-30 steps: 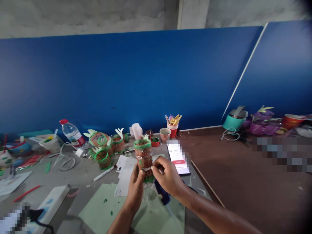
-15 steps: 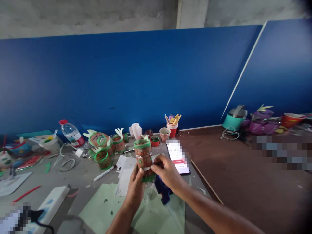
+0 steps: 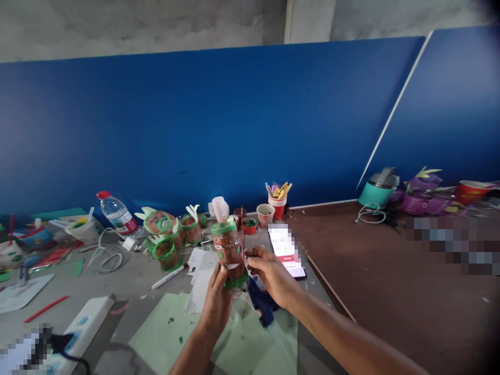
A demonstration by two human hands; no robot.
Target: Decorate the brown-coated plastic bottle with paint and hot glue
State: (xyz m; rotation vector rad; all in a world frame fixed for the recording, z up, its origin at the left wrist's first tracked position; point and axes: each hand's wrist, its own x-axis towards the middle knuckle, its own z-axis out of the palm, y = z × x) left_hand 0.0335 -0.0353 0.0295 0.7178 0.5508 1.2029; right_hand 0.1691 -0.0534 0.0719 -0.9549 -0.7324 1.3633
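Note:
My left hand (image 3: 216, 299) is closed around the lower left side of a brown-painted craft cylinder (image 3: 230, 247), which has green bands at top and bottom and small white and green pieces on its front. It stands upright, raised over the pale green sheet (image 3: 164, 323). My right hand (image 3: 271, 271) is by the cylinder's right side, thumb and fingers pinched together. A thin red stick (image 3: 243, 242) shows between the cylinder and those fingertips; whether they hold it I cannot tell. Below my right hand lies a dark blue glue gun (image 3: 266, 307).
Small brown-and-green pots (image 3: 166, 254) and a water bottle (image 3: 117, 216) stand back left. A marker (image 3: 170, 276) and white paper (image 3: 200, 284) lie left of the cylinder. A phone (image 3: 282, 242), paper cups (image 3: 265, 213) and a power strip (image 3: 84, 325) are around. A blue partition (image 3: 234, 120) rises behind.
My right fingers have come off the cylinder's front and moved slightly right and down. The cylinder has shifted a little left and turned slightly in my left hand. The red stick now shows.

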